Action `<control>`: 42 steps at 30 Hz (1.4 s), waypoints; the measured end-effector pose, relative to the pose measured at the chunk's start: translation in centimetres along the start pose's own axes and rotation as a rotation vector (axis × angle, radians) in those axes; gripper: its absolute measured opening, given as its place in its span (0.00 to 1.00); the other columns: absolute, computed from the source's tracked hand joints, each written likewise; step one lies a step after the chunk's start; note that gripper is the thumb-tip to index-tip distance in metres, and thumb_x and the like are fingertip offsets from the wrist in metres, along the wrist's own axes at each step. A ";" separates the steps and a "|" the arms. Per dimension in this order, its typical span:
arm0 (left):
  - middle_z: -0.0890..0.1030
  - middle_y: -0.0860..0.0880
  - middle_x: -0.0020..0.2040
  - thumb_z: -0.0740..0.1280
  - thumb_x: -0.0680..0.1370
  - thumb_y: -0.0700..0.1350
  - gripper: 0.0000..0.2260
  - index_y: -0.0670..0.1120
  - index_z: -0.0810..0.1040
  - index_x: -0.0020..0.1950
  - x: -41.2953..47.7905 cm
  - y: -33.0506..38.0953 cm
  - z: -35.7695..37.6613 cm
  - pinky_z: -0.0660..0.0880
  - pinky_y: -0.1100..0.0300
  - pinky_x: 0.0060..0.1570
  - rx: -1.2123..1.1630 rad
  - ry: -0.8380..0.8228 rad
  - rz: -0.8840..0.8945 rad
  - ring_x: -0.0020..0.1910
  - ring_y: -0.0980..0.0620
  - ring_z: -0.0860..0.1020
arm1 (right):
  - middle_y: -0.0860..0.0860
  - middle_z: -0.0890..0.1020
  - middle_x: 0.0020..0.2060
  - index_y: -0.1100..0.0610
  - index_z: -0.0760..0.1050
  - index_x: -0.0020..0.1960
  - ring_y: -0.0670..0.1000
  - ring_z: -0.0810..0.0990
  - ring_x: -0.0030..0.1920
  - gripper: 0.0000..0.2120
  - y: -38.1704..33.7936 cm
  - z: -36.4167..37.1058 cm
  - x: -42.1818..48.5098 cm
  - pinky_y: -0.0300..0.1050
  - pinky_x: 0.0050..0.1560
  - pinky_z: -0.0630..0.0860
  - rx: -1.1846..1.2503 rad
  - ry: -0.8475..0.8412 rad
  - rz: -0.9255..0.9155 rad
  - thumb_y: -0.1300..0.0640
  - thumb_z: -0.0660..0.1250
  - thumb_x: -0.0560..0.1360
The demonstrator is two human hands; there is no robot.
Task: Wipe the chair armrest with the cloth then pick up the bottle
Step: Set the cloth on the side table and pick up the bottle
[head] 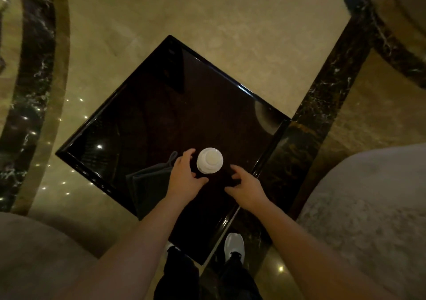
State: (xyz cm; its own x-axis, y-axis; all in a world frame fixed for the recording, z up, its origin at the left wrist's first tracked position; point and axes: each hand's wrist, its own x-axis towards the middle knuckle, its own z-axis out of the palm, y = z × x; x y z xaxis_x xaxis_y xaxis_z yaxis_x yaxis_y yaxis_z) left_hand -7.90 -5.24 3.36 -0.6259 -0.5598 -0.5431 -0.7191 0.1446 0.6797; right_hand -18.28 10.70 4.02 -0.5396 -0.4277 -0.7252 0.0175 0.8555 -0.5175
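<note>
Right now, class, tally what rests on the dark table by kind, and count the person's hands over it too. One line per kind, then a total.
White-capped bottle: 1
Dark folded cloth: 1
Hands: 2, the left hand and the right hand, both open, neither gripping anything
Total: 4, all on or above the glossy table.

Both bare forearms reach forward and down, nearly parallel. The left hand [184, 177] is palm down, fingers spread and curled, thumb pointing right, its grip open and holding nothing. The right hand [245, 187] sits a little nearer the body, also palm down, fingers loosely curled forward, thumb turned inward, empty. The two hands are apart.
</note>
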 end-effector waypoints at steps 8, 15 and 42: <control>0.76 0.49 0.66 0.79 0.65 0.41 0.38 0.50 0.67 0.72 2.5 -0.2 2.1 0.68 0.48 0.68 0.055 0.021 0.113 0.66 0.50 0.72 | 0.53 0.66 0.75 0.46 0.58 0.78 0.55 0.71 0.69 0.40 -1.4 -0.2 3.4 0.57 0.68 0.72 0.075 -0.008 -0.278 0.60 0.74 0.73; 0.79 0.64 0.52 0.79 0.65 0.46 0.27 0.65 0.72 0.56 1.9 0.7 2.7 0.73 0.60 0.58 -0.009 0.021 0.247 0.54 0.70 0.76 | 0.47 0.72 0.70 0.45 0.64 0.74 0.49 0.69 0.70 0.32 -0.1 -0.9 3.5 0.53 0.70 0.68 0.176 -0.087 -0.395 0.57 0.73 0.75; 0.80 0.62 0.50 0.78 0.66 0.44 0.25 0.60 0.74 0.57 -0.4 -2.3 1.8 0.68 0.73 0.46 0.066 -0.107 0.252 0.49 0.71 0.76 | 0.44 0.71 0.71 0.39 0.61 0.75 0.46 0.67 0.72 0.32 0.5 6.1 -1.2 0.58 0.74 0.64 0.480 0.047 -0.207 0.60 0.69 0.77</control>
State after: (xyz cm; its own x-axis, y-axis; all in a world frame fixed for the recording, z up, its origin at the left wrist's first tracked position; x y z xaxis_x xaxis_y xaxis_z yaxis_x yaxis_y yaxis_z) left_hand -6.57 -3.90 1.14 -0.8134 -0.4107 -0.4120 -0.5525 0.3236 0.7681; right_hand -12.47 9.91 1.87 -0.6095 -0.5510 -0.5700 0.2844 0.5192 -0.8059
